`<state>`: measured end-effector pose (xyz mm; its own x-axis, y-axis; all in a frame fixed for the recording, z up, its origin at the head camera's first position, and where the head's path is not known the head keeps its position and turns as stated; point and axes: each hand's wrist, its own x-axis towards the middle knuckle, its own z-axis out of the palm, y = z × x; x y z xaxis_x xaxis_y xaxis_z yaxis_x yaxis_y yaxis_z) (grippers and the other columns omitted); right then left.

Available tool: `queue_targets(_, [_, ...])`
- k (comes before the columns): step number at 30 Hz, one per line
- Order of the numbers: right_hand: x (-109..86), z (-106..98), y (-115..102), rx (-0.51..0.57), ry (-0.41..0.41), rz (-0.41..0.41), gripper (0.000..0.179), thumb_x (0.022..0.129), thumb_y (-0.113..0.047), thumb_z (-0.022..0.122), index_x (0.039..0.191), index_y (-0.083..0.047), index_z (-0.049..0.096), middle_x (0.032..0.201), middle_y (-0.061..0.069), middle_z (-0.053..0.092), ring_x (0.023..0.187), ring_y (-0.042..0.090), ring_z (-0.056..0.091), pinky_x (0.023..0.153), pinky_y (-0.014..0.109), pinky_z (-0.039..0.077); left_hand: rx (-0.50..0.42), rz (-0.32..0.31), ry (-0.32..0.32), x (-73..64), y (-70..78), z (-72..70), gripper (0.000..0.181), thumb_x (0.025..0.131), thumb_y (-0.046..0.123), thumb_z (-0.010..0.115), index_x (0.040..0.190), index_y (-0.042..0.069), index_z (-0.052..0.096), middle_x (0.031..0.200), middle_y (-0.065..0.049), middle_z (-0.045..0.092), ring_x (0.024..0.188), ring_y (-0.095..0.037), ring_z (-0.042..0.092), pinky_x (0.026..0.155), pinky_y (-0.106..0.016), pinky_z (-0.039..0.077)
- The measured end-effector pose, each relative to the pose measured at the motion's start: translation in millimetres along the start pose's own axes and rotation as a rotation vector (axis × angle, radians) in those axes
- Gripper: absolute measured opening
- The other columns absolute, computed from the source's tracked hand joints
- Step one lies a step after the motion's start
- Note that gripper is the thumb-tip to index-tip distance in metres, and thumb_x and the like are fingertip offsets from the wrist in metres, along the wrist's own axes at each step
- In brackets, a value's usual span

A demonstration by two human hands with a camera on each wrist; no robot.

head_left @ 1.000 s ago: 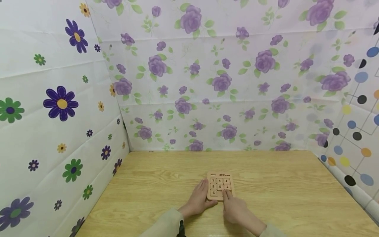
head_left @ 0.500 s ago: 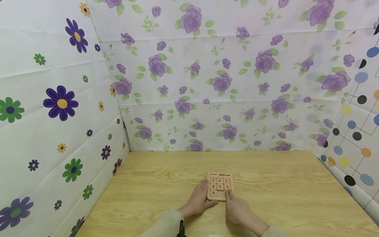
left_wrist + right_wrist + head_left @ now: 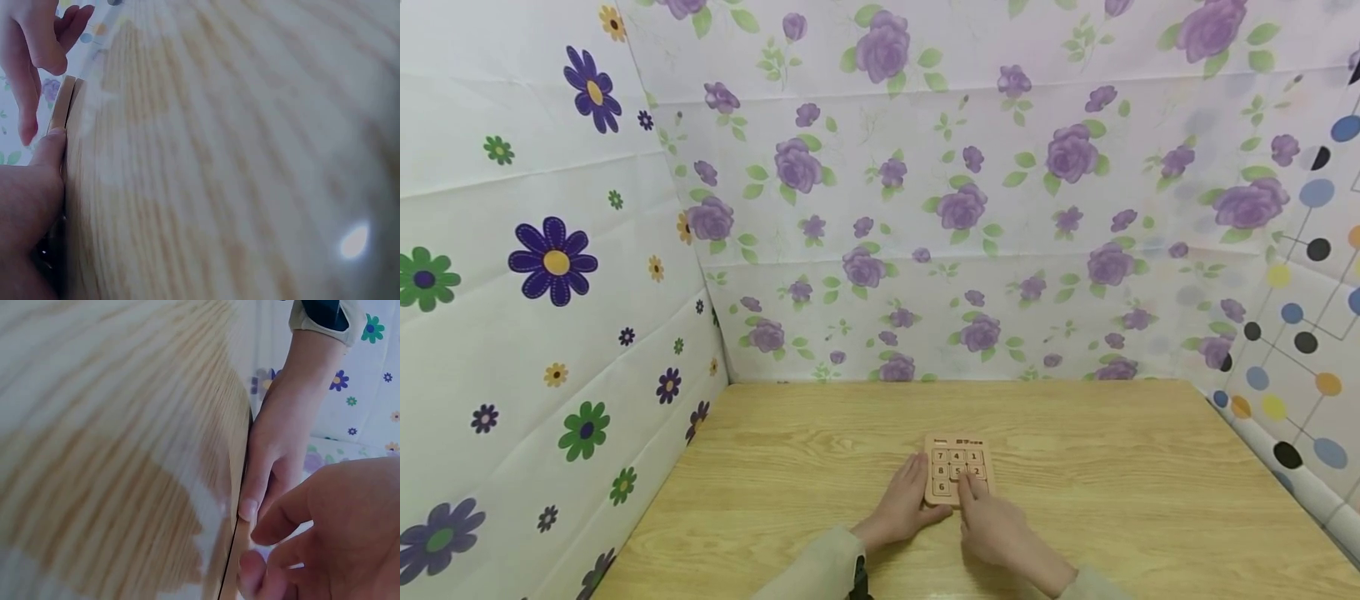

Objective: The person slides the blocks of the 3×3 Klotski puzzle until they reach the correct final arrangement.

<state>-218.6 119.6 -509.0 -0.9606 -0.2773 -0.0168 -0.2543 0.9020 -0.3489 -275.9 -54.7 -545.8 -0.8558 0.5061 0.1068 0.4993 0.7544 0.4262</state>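
Note:
A wooden number slide puzzle (image 3: 932,500) lies flat on the table in the head view, with tiles 7, 4, 1 in its top row. Below them come 8, 5 and 2, then 6 at the lower left. My left hand (image 3: 898,502) rests at its left side, fingers straight along that edge and thumb at the near edge. In the left wrist view the thumb (image 3: 51,149) touches the board's rim. My right hand (image 3: 995,527) reaches in from the near side, fingertips over tiles 5 and 2. It hides much of the bottom row's right part.
The wood-grain table (image 3: 790,450) spreads around the puzzle. A purple-rose cloth (image 3: 917,208) hangs behind it. To the left hangs a daisy-print cloth (image 3: 505,333), and on the right a dotted cloth (image 3: 1300,358).
My right hand's fingertips slid right over the lower tiles, then came back left and slightly farther up the board. My left hand and the readable tiles have stayed in place.

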Motion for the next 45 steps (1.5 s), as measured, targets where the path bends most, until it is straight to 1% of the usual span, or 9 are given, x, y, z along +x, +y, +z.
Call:
queue_targets(5, [3.1, 2, -3, 0.030, -0.052, -0.051, 0.061, 0.091, -0.015, 0.054, 0.145, 0.007, 0.036, 0.151, 0.027, 0.035, 0.048, 0.015, 0.044, 0.042, 0.025, 0.039, 0.007, 0.010, 0.004, 0.4, -0.8, 1.2, 0.097, 0.091, 0.053, 0.059, 0.149, -0.011, 0.017, 0.157, -0.027, 0.020, 0.147, -0.040, 0.020, 0.120, -0.051, 0.022])
queue_targets(9, [3.8, 3, -6, -0.010, -0.038, -0.070, 0.059, 0.093, -0.017, 0.055, 0.145, 0.005, 0.038, 0.150, 0.025, 0.038, 0.079, 0.024, 0.066, 0.064, 0.034, 0.057, 0.016, 0.013, 0.000, 0.5, -1.6, 2.2, 0.097, 0.090, 0.053, 0.059, 0.149, -0.011, 0.018, 0.157, -0.028, 0.021, 0.147, -0.039, 0.021, 0.120, -0.050, 0.022])
queue_targets(13, [5.3, 3, -9, -0.020, -0.023, -0.090, 0.057, 0.093, -0.017, 0.055, 0.144, 0.003, 0.040, 0.150, 0.023, 0.040, 0.109, 0.034, 0.063, 0.085, 0.046, 0.057, 0.013, 0.009, -0.001, 1.0, -1.7, 0.8, 0.096, 0.090, 0.052, 0.061, 0.149, -0.010, 0.018, 0.157, -0.027, 0.022, 0.147, -0.039, 0.021, 0.120, -0.050, 0.022])
queue_targets(17, [7.7, 4, -11, -0.007, -0.054, -0.087, 0.056, 0.095, -0.018, 0.053, 0.145, 0.001, 0.040, 0.152, 0.021, 0.038, 0.078, 0.027, 0.064, 0.069, 0.039, 0.057, 0.005, 0.006, -0.009, 1.4, -1.4, -1.5, 0.094, 0.090, 0.049, 0.063, 0.150, -0.010, 0.018, 0.157, -0.026, 0.022, 0.147, -0.039, 0.021, 0.120, -0.051, 0.023])
queue_targets(20, [9.1, 6, -12, -0.020, -0.064, -0.089, 0.054, 0.095, -0.018, 0.051, 0.145, 0.002, 0.040, 0.151, 0.021, 0.038, 0.073, 0.023, 0.061, 0.068, 0.040, 0.057, 0.003, 0.001, -0.019, 2.1, -1.6, -1.7, 0.094, 0.090, 0.047, 0.063, 0.150, -0.009, 0.018, 0.157, -0.026, 0.022, 0.147, -0.038, 0.021, 0.120, -0.050, 0.022])
queue_targets(24, [9.3, 8, -12, -0.047, -0.041, -0.096, 0.053, 0.095, -0.017, 0.052, 0.143, 0.003, 0.043, 0.149, 0.022, 0.042, 0.096, 0.029, 0.064, 0.087, 0.052, 0.055, -0.004, -0.003, -0.017, 2.8, -2.1, -0.8, 0.094, 0.090, 0.048, 0.063, 0.150, -0.009, 0.018, 0.157, -0.026, 0.021, 0.147, -0.038, 0.021, 0.120, -0.050, 0.022])
queue_targets(34, [6.9, 9, -9, -0.070, -0.004, -0.059, 0.054, 0.093, -0.015, 0.053, 0.142, 0.004, 0.043, 0.149, 0.022, 0.042, 0.109, 0.040, 0.062, 0.088, 0.060, 0.052, -0.006, 0.003, -0.001, 4.3, -0.1, -0.8, 0.097, 0.089, 0.050, 0.063, 0.149, -0.011, 0.018, 0.157, -0.028, 0.021, 0.147, -0.039, 0.021, 0.121, -0.050, 0.021])
queue_targets(40, [5.8, 6, -7, -0.096, -0.019, -0.031, 0.055, 0.092, -0.015, 0.054, 0.143, 0.003, 0.042, 0.149, 0.022, 0.042, 0.075, 0.027, 0.062, 0.066, 0.048, 0.056, -0.022, 0.023, 0.013, 5.0, -1.2, 0.9, 0.099, 0.089, 0.052, 0.063, 0.149, -0.012, 0.017, 0.156, -0.029, 0.021, 0.147, -0.039, 0.021, 0.121, -0.051, 0.021])
queue_targets(45, [2.6, 2, -6, -0.085, -0.033, -0.037, 0.056, 0.091, -0.014, 0.054, 0.143, 0.004, 0.042, 0.149, 0.023, 0.041, 0.062, 0.021, 0.055, 0.056, 0.039, 0.053, -0.023, 0.023, 0.007, 4.9, -1.5, 0.4, 0.099, 0.088, 0.052, 0.063, 0.150, -0.011, 0.017, 0.157, -0.028, 0.021, 0.147, -0.039, 0.020, 0.121, -0.050, 0.020])
